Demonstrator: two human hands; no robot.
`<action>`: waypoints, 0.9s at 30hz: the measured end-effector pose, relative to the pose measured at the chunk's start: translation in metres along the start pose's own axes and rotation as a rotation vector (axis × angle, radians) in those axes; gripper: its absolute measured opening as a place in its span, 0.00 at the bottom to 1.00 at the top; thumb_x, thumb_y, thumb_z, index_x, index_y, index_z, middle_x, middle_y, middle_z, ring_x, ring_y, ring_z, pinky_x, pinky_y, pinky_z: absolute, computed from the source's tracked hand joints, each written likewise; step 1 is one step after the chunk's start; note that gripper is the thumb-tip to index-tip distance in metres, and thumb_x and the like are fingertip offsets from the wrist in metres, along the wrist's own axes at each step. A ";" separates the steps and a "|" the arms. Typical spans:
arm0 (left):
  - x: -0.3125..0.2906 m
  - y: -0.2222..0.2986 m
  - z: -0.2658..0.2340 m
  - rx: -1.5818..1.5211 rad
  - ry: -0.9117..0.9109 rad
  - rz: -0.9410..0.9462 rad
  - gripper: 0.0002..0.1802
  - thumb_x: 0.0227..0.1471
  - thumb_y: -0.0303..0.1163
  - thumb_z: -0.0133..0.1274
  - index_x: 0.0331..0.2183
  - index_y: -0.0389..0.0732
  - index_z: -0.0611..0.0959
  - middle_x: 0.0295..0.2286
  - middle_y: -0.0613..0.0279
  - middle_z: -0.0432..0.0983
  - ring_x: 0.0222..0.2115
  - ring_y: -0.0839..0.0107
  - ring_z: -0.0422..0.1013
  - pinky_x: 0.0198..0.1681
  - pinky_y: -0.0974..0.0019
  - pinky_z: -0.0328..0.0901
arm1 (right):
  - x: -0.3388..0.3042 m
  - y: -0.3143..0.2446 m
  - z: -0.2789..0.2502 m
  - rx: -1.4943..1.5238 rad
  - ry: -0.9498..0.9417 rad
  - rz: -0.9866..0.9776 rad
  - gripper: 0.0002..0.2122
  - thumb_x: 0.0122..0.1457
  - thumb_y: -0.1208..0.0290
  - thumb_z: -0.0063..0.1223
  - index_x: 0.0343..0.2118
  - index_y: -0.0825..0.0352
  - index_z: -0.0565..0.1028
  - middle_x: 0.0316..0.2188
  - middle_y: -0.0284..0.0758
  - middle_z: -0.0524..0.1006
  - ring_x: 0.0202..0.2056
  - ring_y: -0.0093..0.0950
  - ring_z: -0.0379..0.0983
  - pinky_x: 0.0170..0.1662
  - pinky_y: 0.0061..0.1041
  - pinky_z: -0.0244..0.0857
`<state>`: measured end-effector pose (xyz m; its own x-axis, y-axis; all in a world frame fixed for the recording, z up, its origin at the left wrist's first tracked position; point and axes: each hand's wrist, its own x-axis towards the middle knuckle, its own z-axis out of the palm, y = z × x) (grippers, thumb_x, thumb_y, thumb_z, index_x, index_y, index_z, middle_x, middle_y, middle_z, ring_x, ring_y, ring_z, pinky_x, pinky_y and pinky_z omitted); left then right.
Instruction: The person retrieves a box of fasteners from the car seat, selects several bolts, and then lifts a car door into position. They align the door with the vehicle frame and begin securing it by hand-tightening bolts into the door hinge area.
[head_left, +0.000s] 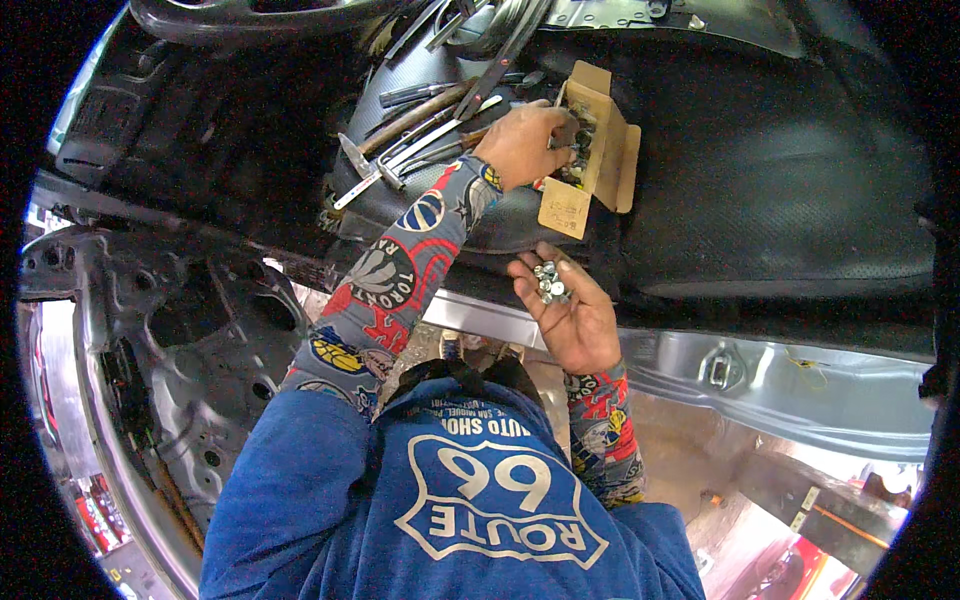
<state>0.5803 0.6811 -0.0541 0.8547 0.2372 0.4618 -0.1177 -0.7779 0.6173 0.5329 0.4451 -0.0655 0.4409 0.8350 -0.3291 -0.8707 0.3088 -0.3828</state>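
My left hand [528, 145] reaches over the near left side of an open cardboard box [610, 150], its fingers curled down among the small metal parts [582, 135] inside. The fingertips are partly hidden, so what they grip is unclear. Nearer to me, my right hand [578, 325] is turned palm up and cupped around a small heap of shiny metal nuts [551, 284]. The box stands on a black car seat with its flaps folded outward.
Left of the box lie a hammer [420, 115], a thin white blade [400, 160] and several other hand tools. A steering wheel [260, 20] shows at the upper left. An open car door [190, 300] is on my left, and the metal door sill [720, 370] runs in front of me.
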 end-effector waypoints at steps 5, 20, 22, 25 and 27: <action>-0.039 -0.007 -0.015 0.159 0.243 -0.067 0.12 0.48 0.35 0.60 0.35 0.40 0.84 0.34 0.50 0.78 0.37 0.49 0.74 0.41 0.51 0.68 | -0.002 -0.024 0.001 -0.063 0.048 -0.012 0.15 0.66 0.72 0.47 0.54 0.68 0.69 0.39 0.38 0.77 0.32 0.24 0.72 0.32 0.22 0.66; -0.092 -0.025 -0.049 0.660 0.156 -0.235 0.20 0.45 0.44 0.63 0.43 0.53 0.85 0.47 0.53 0.71 0.53 0.50 0.62 0.53 0.46 0.58 | 0.194 -0.034 0.057 -2.301 -0.177 -0.303 0.09 0.52 0.72 0.52 0.32 0.70 0.81 0.32 0.51 0.80 0.38 0.49 0.78 0.44 0.42 0.72; -0.085 -0.032 -0.048 0.690 0.123 -0.289 0.20 0.45 0.42 0.63 0.43 0.54 0.85 0.46 0.54 0.72 0.52 0.51 0.63 0.53 0.47 0.59 | 0.202 -0.038 0.057 -2.286 -0.176 -0.216 0.09 0.52 0.72 0.52 0.33 0.68 0.82 0.32 0.51 0.80 0.38 0.49 0.78 0.45 0.42 0.72; -0.081 -0.039 -0.048 0.676 0.082 -0.350 0.19 0.45 0.40 0.62 0.44 0.56 0.85 0.44 0.57 0.74 0.51 0.52 0.64 0.51 0.48 0.60 | 0.204 -0.056 0.062 -2.167 -0.150 -0.141 0.09 0.53 0.71 0.53 0.33 0.66 0.82 0.31 0.49 0.81 0.35 0.46 0.80 0.40 0.39 0.73; -0.081 -0.041 -0.048 0.643 0.091 -0.360 0.19 0.46 0.40 0.62 0.44 0.56 0.85 0.44 0.56 0.74 0.52 0.52 0.64 0.52 0.48 0.60 | 0.204 -0.068 0.065 -2.017 -0.172 -0.003 0.08 0.55 0.78 0.51 0.34 0.73 0.81 0.24 0.35 0.79 0.23 0.25 0.74 0.28 0.28 0.69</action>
<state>0.4915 0.7215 -0.0865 0.7359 0.5673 0.3697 0.5049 -0.8235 0.2585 0.6675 0.6244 -0.0503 0.3144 0.8992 -0.3044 0.6218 -0.4373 -0.6497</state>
